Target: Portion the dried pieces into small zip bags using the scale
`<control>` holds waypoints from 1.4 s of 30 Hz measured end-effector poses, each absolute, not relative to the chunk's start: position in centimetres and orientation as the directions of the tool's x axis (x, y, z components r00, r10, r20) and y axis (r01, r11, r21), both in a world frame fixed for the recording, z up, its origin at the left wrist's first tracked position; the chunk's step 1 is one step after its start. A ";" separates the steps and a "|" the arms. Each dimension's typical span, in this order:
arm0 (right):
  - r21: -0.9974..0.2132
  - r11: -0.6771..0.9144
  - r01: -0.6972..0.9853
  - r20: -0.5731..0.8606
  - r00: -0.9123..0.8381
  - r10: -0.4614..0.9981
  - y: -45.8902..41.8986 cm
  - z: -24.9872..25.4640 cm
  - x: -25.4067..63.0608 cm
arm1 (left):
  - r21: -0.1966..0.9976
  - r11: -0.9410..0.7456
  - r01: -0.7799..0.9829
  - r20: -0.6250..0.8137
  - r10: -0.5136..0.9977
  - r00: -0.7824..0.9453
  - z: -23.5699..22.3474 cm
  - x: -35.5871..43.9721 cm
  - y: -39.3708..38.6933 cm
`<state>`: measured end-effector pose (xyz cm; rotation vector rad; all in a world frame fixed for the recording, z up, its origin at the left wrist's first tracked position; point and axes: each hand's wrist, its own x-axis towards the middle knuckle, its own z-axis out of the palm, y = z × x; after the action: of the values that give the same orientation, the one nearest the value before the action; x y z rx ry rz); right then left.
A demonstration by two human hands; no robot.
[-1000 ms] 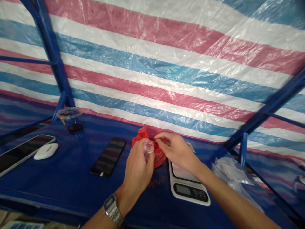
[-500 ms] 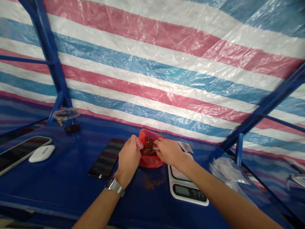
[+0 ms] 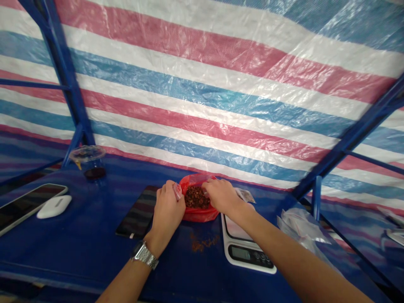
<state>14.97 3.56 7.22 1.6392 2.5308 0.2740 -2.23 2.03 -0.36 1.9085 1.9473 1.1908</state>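
A red bowl or bag (image 3: 202,216) with an open top holds dark reddish-brown dried flakes (image 3: 197,198). At its left side my left hand (image 3: 168,206) is closed on a small clear plastic bag (image 3: 177,190), which shows reddish against the red behind it. My right hand (image 3: 222,195) reaches over the right rim with fingers pinched. A pale, see-through bit (image 3: 205,192) shows at those fingertips, too small to name. Brown crumbs (image 3: 203,243) lie on the table in front of the red container.
Right of the container sits a white kitchen scale (image 3: 249,256), partly under my right forearm. Behind it lies a small filled packet (image 3: 245,195); clear bags (image 3: 303,225) are farther right. Leftward are a black phone (image 3: 137,214), white case (image 3: 54,206), another phone (image 3: 28,206) and cup (image 3: 91,162).
My left hand has drawn slightly left, away from the flakes, with the small plastic bag. More of the flakes now shows. My right hand has shifted only a little at the rim.
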 end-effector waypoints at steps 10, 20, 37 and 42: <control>0.049 0.423 0.905 0.123 -0.426 0.896 5.9 3.7 16.3 | 0.965 -0.125 0.230 0.198 0.923 -0.330 -1.2 -1.3 3.2; 0.000 0.474 0.881 0.198 -0.464 0.863 5.7 2.4 15.5 | 0.980 -0.187 0.065 0.197 0.901 -0.386 -1.8 -1.5 3.5; -0.221 0.565 0.795 0.194 -0.532 0.824 5.1 1.8 16.3 | 0.973 -0.227 -0.028 0.162 0.770 -0.617 -2.4 1.2 2.7; -0.412 0.481 0.774 0.153 -0.462 0.874 4.7 0.9 15.8 | 0.971 -0.228 -0.069 0.120 0.717 -0.687 -2.2 1.8 3.0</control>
<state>15.80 4.73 0.94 1.7326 2.9885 -0.5089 1.79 3.02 -2.24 0.7808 1.5082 1.9623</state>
